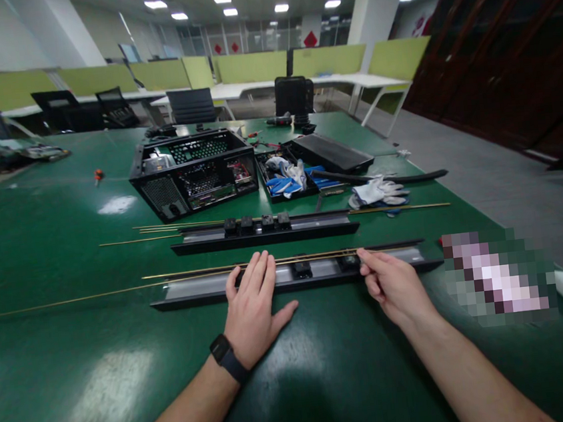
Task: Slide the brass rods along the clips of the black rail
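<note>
Pinching thin golden rods, the right grip is holding them over the nearer black channel; the left grip, thumb spread, is lying across them

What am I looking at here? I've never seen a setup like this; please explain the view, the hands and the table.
There's no machine: this single picture comes from a camera on a person's head, looking forward and down at their bare hands. The left hand, with a dark watch on its wrist, lies with its fingers spread across thin brass-coloured rods. The right hand pinches at the rods; how many is unclear. They run along the nearer black channel, which holds small black blocks. Beyond, on the green table, lie a similar channel, an open computer case and work gloves.
</note>
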### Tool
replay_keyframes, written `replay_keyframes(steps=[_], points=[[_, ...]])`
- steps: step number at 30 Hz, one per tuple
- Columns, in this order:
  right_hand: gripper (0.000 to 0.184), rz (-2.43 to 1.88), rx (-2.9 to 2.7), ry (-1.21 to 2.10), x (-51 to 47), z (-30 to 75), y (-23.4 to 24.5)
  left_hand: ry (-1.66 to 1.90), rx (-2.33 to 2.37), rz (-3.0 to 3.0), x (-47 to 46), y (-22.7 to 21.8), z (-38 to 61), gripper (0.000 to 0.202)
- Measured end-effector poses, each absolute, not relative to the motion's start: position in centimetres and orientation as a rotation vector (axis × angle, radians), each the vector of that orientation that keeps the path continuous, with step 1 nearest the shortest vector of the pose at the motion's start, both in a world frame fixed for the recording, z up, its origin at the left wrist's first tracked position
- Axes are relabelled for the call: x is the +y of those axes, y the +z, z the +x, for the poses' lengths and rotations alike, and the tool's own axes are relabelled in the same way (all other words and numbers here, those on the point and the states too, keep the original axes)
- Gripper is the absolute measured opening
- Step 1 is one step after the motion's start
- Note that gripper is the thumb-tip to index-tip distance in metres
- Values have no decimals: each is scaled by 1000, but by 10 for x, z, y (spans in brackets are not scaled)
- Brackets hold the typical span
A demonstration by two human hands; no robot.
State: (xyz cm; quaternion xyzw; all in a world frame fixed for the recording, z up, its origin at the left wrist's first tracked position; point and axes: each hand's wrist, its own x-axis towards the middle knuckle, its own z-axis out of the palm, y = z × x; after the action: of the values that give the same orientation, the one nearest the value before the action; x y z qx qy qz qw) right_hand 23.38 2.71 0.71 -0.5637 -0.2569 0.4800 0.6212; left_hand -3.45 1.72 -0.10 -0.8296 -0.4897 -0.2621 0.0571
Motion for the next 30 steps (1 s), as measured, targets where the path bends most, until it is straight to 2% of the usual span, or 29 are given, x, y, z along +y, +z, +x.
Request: replay_keyframes(steps=[30], points=[[39,-1293,-613,1118,27,234,7,-795,-1483,-2527,17,-1,-35,75]])
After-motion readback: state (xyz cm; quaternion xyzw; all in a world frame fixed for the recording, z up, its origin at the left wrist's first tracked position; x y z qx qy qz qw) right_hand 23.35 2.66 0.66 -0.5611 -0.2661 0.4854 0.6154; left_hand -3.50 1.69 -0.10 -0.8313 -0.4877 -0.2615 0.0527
